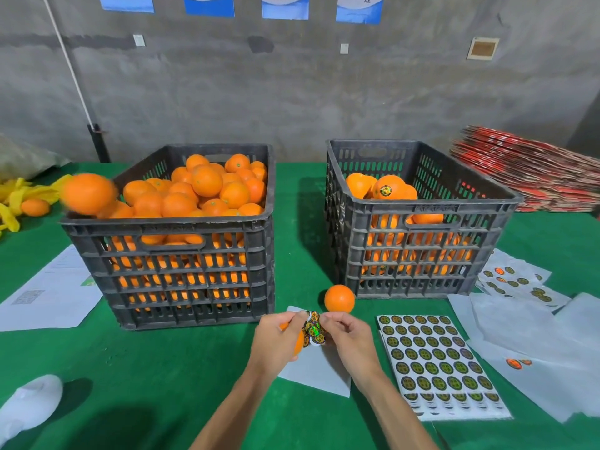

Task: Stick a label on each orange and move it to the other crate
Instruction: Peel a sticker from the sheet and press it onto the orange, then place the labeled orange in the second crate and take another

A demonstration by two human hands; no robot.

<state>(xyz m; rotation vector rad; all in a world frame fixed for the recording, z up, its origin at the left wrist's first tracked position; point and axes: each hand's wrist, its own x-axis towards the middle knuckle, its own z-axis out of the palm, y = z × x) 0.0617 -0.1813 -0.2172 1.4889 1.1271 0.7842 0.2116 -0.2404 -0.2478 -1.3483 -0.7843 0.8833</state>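
The table (162, 384) has a bright green cloth. Two crates sit on it, the left crate (168, 264) and the right crate (412, 254), both dark grey with rows of slots. The oranges (201, 193) in them are bright orange. One orange (389, 190) in the right crate has a round sticker, black and yellow. The label sheet (438, 365) is white with rows of round dark green and yellow labels. The small strip of labels (313, 329) looks shiny, maybe rainbow-like. Yellow netting (19, 196) lies far left. The flat boxes (526, 177) are red. The wall (292, 92) is grey, with blue posters (209, 4).
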